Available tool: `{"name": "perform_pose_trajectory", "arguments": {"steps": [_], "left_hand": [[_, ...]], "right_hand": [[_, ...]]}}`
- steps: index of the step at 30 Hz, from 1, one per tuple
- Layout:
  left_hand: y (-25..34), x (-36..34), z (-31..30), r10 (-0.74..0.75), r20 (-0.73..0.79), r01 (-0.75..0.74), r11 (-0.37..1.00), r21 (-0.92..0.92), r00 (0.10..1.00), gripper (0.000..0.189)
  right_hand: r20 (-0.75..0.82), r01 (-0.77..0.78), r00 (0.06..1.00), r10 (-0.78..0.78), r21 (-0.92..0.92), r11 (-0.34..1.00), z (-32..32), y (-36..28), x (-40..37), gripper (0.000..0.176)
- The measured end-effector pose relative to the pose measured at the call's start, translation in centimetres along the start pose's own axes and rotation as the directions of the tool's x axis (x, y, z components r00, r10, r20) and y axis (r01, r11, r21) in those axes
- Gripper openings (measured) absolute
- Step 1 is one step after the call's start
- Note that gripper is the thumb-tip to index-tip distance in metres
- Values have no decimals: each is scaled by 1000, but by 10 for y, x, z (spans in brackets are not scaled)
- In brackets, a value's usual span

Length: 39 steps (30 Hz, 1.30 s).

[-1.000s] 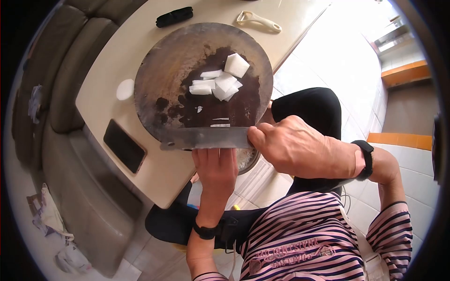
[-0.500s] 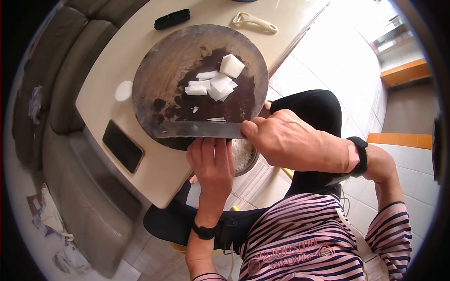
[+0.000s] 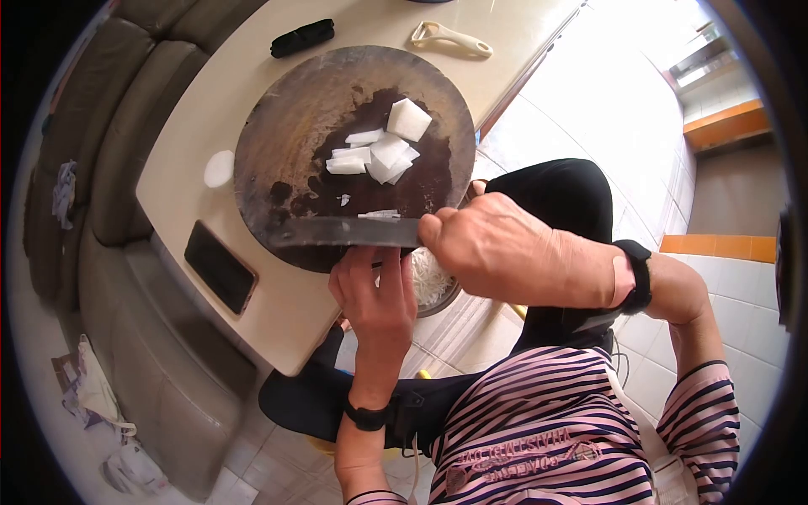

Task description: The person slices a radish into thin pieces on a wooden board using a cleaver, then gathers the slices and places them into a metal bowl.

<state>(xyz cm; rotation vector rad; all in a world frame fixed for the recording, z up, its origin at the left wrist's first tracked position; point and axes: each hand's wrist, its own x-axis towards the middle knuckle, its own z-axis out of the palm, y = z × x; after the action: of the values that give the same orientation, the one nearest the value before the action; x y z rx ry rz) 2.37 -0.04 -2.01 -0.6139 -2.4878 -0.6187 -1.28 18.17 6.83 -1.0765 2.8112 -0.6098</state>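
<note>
My right hand (image 3: 497,244) is wrapped round the handle of a wide knife (image 3: 349,231), whose blade lies across the near part of a round wooden board (image 3: 286,118). Against the blade's near side are the fingertips of my left hand (image 3: 373,290); whatever is under them is hidden. Thin white strips (image 3: 379,215) lie just beyond the blade. Farther up the board sit white slices (image 3: 389,153) and a thicker white chunk (image 3: 409,120). Below the board's edge, partly covered by my hands, a bowl holds white shreds (image 3: 429,278).
A phone (image 3: 220,267) and a white round slice (image 3: 219,169) lie left of the board on the table (image 3: 181,151). Behind it are a black case (image 3: 302,38) and a peeler (image 3: 452,39). A sofa (image 3: 143,337) stands at the left.
The knife and my right hand have shifted slightly left. My left hand has moved a little left too, its fingers more spread, and more of the bowl shows.
</note>
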Motion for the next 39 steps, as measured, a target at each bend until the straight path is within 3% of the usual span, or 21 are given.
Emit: {"name": "perform_pose_trajectory", "arguments": {"steps": [4, 8, 21, 27, 30, 39], "left_hand": [[-2, 1, 2, 12, -9, -12, 1000, -7, 1000, 31], [-4, -2, 6, 34, -55, -34, 999, -1, 998, 31], [-4, 1, 3, 45, -31, -44, 999, 31, 999, 25], [-3, -2, 2, 22, -22, -21, 999, 27, 1000, 30], [-4, 1, 4, 22, -59, -22, 1000, -11, 998, 32], [-5, -4, 6, 37, -82, -36, 999, 12, 996, 30]], "right_hand": [[31, -38, 999, 35, 96, 995, -8, 2, -7, 8], [139, -64, 989, 56, 49, 997, -18, 0, -12, 10], [160, 9, 987, -12, 20, 1000, -18, -3, -8, 11], [59, 11, 998, -15, 71, 997, -9, -2, 2, 10], [114, -90, 991, 77, 121, 988, -12, 6, -1, 9], [140, -26, 990, 14, 85, 996, -24, 0, -17, 11]]}}
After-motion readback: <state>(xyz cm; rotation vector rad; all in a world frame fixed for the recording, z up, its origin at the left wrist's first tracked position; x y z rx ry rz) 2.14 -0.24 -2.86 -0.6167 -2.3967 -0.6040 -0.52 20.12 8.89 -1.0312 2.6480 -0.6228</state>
